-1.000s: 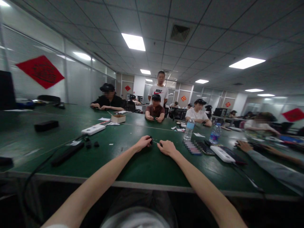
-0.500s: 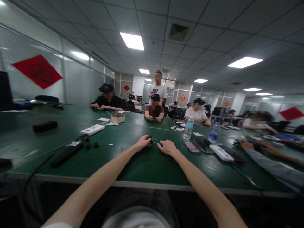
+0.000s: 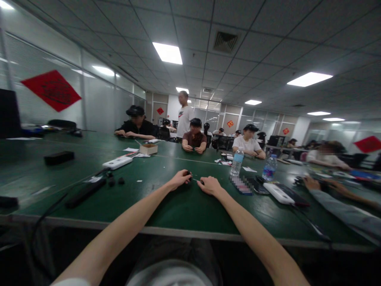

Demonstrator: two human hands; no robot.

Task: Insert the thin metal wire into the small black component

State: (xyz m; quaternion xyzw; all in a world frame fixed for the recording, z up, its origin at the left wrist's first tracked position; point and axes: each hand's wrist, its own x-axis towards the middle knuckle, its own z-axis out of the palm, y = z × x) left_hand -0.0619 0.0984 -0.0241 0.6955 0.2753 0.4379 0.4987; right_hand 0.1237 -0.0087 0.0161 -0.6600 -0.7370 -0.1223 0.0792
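Observation:
Both my arms reach out over the green table (image 3: 184, 210). My left hand (image 3: 178, 178) is closed in a pinch on a small black object (image 3: 188, 173) at its fingertips. My right hand (image 3: 210, 185) is also closed, pinching a small dark piece (image 3: 201, 182). A thin pale wire or stick (image 3: 195, 179) runs between the two hands. The hands rest on or just over the tabletop, a few centimetres apart. What the small parts are is too tiny to make out.
Left of my hands lie a black bar with a cable (image 3: 85, 192), small black pieces (image 3: 114, 180) and a white power strip (image 3: 117, 162). To the right stand two water bottles (image 3: 237, 162), phones and a white device (image 3: 278, 193). A neighbour's sleeved arm (image 3: 336, 206) lies at right. Several people sit across the table.
My hands stay almost still. The standing person in the white shirt at the far side has walked to the left. The neighbour's hand at right shifted slightly.

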